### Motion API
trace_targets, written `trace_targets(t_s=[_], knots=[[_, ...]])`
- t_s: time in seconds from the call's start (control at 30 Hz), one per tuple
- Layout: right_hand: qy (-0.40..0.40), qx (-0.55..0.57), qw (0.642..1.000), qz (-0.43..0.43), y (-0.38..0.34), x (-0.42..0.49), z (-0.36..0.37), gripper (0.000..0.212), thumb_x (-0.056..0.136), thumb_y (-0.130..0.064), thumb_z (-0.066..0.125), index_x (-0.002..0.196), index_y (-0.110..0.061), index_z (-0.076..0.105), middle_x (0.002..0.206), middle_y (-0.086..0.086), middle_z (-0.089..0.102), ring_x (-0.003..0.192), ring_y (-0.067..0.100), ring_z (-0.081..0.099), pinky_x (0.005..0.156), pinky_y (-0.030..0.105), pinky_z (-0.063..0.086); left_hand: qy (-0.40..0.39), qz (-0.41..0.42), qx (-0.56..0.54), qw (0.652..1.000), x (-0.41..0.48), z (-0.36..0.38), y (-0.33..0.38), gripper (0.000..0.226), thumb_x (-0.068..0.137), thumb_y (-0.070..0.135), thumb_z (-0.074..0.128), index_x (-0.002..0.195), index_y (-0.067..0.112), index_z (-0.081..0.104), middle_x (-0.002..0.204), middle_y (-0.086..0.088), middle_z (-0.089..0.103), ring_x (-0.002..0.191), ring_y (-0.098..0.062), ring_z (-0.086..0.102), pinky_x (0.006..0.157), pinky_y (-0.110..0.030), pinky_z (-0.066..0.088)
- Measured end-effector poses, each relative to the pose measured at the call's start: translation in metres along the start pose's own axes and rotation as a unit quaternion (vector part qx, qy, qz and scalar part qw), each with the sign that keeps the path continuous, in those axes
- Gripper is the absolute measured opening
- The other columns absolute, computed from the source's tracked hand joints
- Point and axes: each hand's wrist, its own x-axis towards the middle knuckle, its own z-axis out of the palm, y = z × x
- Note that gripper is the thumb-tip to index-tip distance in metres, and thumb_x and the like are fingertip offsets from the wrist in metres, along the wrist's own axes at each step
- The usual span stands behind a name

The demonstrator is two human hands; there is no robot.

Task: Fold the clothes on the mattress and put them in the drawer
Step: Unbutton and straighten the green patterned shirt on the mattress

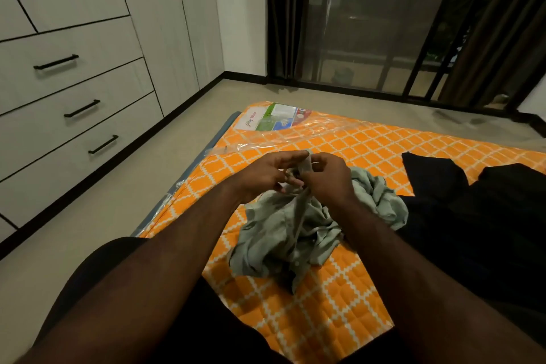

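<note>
A crumpled pale green garment [283, 233] lies on the orange patterned mattress [339, 298], which is wrapped in clear plastic. One end of the green cloth is lifted above the heap. My left hand [266, 173] and my right hand [328, 179] both pinch that lifted end, fingertips close together. A black garment [472, 216] is spread on the mattress to the right. The white drawer unit [74, 103] with three black handles stands on the left, all drawers closed.
Bare beige floor [141, 186] runs between the mattress and the drawers. Tall wardrobe doors [165, 23] continue toward the corner. A dark glass sliding door [369, 23] with dark curtains is behind the mattress. My legs in dark shorts [124, 289] are at the mattress's near edge.
</note>
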Motion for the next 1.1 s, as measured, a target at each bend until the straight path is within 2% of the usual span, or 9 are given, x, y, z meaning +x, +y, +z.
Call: trace_targets(t_s=[0.13,0.27,0.4,0.47,0.6,0.8,0.9,1.0,1.1], knots=[[0.013,0.130,0.991,0.037,0.005,0.009,-0.005,0.020,0.091,-0.001,0.066,0.107,-0.010,0.074,0.093,0.011,0.076,0.085,0.027,0.075,0.072,0.045,0.064,0.091,0.169,0.350,0.917,0.013,-0.001,0.004,0.071,0.083,-0.012,0.056,0.146,0.022,0.055,0.144,-0.003,0.060,0.128,-0.020,0.057,0.095,-0.024,0.048],[-0.063,0.189,0.978,0.054,0.006,0.020,-0.012,0.028,0.089,0.005,0.057,0.106,-0.007,0.076,0.097,0.020,0.076,0.087,0.040,0.074,0.077,0.051,0.063,0.117,0.224,0.323,0.912,0.023,-0.003,-0.006,0.079,0.082,-0.015,0.058,0.150,0.023,0.047,0.158,-0.003,0.042,0.137,-0.001,0.033,0.095,0.006,0.026],[-0.095,0.190,0.975,0.071,0.020,0.018,-0.009,0.029,0.088,0.009,0.049,0.085,-0.004,0.076,0.082,0.021,0.073,0.075,0.036,0.068,0.074,0.045,0.056,0.136,0.211,0.326,0.912,0.034,-0.005,-0.019,0.073,0.087,-0.005,0.061,0.146,0.035,0.051,0.161,0.000,0.038,0.149,-0.010,0.029,0.100,-0.012,0.037],[-0.101,0.175,0.977,0.064,0.022,0.016,-0.008,0.027,0.089,0.006,0.046,0.089,0.002,0.072,0.082,0.020,0.070,0.075,0.032,0.064,0.074,0.044,0.053,0.134,0.222,0.332,0.907,0.037,-0.007,-0.023,0.053,0.087,0.004,0.065,0.135,0.026,0.064,0.148,-0.002,0.056,0.137,-0.009,0.045,0.102,-0.029,0.047],[-0.112,0.172,0.977,0.057,0.024,0.021,-0.009,0.024,0.089,0.000,0.050,0.103,0.009,0.068,0.090,0.022,0.067,0.082,0.033,0.064,0.075,0.046,0.055,0.075,0.231,0.313,0.918,0.033,-0.009,-0.033,0.041,0.087,0.014,0.071,0.128,0.019,0.069,0.123,0.002,0.072,0.110,-0.011,0.065,0.091,-0.036,0.054],[-0.118,0.179,0.976,0.028,0.027,0.021,-0.013,0.026,0.095,-0.005,0.063,0.120,-0.011,0.064,0.109,0.013,0.070,0.098,0.029,0.071,0.081,0.040,0.060,0.087,0.195,0.298,0.930,0.031,-0.007,-0.032,0.048,0.085,0.005,0.062,0.129,0.023,0.053,0.074,-0.004,0.063,0.064,-0.016,0.057,0.057,-0.035,0.045],[-0.093,0.105,0.990,-0.026,0.031,0.021,-0.013,0.032,0.091,-0.024,0.077,0.118,-0.022,0.060,0.114,0.004,0.067,0.103,0.021,0.069,0.085,0.036,0.061,0.114,0.203,0.292,0.928,0.025,-0.008,-0.025,0.050,0.081,0.002,0.056,0.124,0.027,0.051,0.064,-0.002,0.057,0.057,-0.016,0.052,0.052,-0.033,0.040],[0.055,-0.068,0.977,-0.196,0.033,0.016,-0.008,0.030,0.086,-0.035,0.081,0.096,-0.019,0.057,0.092,-0.004,0.060,0.084,0.013,0.058,0.071,0.020,0.046,0.204,0.191,0.341,0.897,0.024,-0.010,-0.021,0.043,0.078,0.008,0.053,0.117,0.026,0.055,0.063,0.006,0.050,0.058,-0.011,0.049,0.051,-0.032,0.035],[0.111,-0.194,0.940,-0.258,0.025,0.001,-0.003,0.031,0.089,-0.042,0.076,0.080,-0.023,0.053,0.069,-0.009,0.053,0.062,0.013,0.050,0.054,0.030,0.035,0.287,0.155,0.394,0.859,0.026,-0.014,-0.022,0.031,0.080,0.015,0.050,0.107,0.026,0.057,0.075,-0.001,0.056,0.067,-0.024,0.054,0.054,-0.040,0.047]])
